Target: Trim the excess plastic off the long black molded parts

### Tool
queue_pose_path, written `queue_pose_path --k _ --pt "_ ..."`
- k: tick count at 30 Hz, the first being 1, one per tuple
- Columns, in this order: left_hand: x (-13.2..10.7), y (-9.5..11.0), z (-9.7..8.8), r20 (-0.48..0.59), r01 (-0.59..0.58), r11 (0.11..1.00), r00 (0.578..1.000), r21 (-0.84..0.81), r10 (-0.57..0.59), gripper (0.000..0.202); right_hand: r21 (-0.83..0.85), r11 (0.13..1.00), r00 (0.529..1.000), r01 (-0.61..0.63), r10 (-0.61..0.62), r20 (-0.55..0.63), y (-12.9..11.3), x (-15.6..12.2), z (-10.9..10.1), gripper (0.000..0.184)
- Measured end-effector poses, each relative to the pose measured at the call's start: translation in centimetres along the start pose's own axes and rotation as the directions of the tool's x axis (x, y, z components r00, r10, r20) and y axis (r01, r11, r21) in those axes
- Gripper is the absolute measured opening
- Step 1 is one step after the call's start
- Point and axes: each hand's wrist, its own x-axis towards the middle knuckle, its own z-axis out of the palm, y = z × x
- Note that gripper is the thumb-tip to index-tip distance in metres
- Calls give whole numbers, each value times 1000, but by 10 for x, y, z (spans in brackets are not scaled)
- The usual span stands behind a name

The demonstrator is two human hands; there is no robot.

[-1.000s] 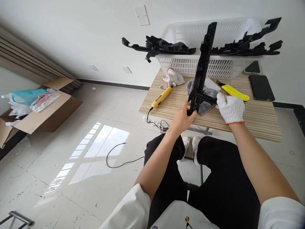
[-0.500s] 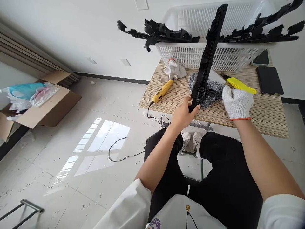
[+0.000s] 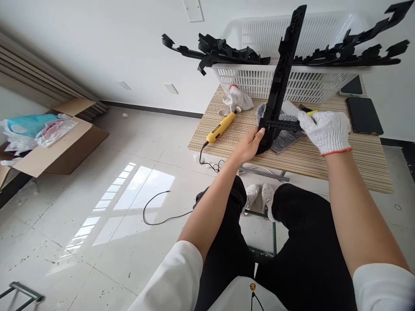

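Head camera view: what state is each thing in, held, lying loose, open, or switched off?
long black part, near upright, gripped by both hands.
left hand, bare, closed on its lower end.
right hand, gloved, closed on its side bar.
white basket, on the table, black parts across its rim.
yellow tool, lying flat.
black phone, lying flat, screen dark.
cardboard box, open, on the floor.

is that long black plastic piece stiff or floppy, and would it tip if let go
Probably stiff: the black plastic piece stands straight though held only at its low end by the left hand and gloved right hand. Likely light, being thin. Released, it would probably topple, tall and narrow.
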Motion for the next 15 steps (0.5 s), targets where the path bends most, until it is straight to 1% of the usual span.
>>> queue_pose_path --k 3,5,6,8,11,13,15 --pt "0 0 2 -28 67 997 997 -26 -68 47 25 1000 1000 14 -14 -22 -1 0 5 64" --pt "-1 0 3 -60 81 996 995 -27 -82 46 13 1000 999 16 -16 -31 -3 -7 12 69" --pt "-1 0 3 -77 81 996 994 -23 -83 45 6 999 999 36 -36 -34 -5 -11 15 70" --pt "-1 0 4 -110 82 996 990 -18 -84 42 15 994 992 105 -104 -77 -7 -18 21 66" --pt "1 0 5 -150 94 995 984 -18 -96 37 78 972 967 221 -208 -150 -8 -24 28 62" --pt "2 0 6 -165 93 996 982 -16 -95 35 98 962 960 255 -240 -144 -9 -25 31 65" --pt "2 0 6 -172 82 997 982 -3 -82 33 93 961 961 261 -250 -116 -9 -25 33 64"
